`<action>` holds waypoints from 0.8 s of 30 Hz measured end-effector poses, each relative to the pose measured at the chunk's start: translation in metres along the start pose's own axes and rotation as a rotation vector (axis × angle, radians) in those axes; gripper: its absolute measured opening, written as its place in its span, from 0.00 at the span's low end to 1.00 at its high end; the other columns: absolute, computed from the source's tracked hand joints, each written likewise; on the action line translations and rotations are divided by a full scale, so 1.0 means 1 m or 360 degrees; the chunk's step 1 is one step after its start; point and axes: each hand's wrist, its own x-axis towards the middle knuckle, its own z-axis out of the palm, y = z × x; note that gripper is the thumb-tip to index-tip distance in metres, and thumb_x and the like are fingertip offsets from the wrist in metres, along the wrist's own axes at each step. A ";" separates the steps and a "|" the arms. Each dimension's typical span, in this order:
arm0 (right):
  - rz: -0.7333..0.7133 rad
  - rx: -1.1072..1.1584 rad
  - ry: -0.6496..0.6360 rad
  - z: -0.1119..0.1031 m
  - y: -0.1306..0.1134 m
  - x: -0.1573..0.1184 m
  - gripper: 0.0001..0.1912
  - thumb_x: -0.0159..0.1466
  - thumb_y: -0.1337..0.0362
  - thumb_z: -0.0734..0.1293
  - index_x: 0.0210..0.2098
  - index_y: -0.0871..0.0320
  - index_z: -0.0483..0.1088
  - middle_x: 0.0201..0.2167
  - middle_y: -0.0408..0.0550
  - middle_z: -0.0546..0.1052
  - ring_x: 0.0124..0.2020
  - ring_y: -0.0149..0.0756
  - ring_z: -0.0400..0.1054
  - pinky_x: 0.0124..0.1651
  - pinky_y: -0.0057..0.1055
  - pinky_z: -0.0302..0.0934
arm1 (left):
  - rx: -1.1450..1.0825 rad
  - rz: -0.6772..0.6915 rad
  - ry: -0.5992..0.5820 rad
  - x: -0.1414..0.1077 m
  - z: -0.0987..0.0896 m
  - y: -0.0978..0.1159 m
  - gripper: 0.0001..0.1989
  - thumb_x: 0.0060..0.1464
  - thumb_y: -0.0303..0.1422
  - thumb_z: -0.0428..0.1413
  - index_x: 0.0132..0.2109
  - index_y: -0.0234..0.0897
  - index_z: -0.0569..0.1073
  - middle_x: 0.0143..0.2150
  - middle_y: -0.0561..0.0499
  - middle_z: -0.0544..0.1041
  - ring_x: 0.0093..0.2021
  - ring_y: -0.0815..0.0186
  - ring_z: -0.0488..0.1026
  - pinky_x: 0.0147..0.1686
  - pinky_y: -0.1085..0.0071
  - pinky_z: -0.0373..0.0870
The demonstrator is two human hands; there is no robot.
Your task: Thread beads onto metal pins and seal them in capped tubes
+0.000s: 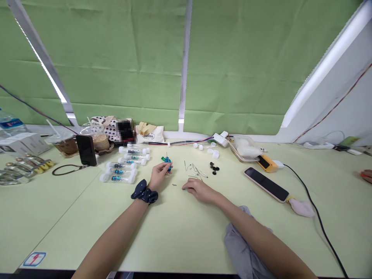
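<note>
Near the middle of the table, my left hand point(158, 175) is closed around a small blue part point(167, 159) that pokes up past the fingertips. Small green pieces point(163, 158) show just beside it. My right hand point(200, 189) rests low on the table to the right, its fingers pinched at a small shiny thing too tiny to name. Between the hands lie a few tiny dark bits point(174, 185). Beyond my right hand are several thin metal rods point(195, 169), some bent, and a cluster of black round-headed pieces point(214, 169).
Several clear tubes with white caps point(117, 178) lie at left. Behind them stand a dark phone point(86, 150) and drink cups point(65, 145). At right are another phone point(266, 184), a yellow device point(267, 163), a plastic tray point(236, 154) and a black cable point(315, 211).
</note>
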 end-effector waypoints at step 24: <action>-0.0065 0.0046 0.0007 0.000 0.006 -0.002 0.14 0.62 0.73 0.59 0.43 0.56 0.72 0.35 0.49 0.69 0.36 0.33 0.65 0.42 0.29 0.58 | 0.0013 -0.0044 0.0001 -0.001 0.001 0.003 0.22 0.45 0.48 0.57 0.38 0.33 0.76 0.37 0.44 0.77 0.26 0.68 0.71 0.27 0.72 0.65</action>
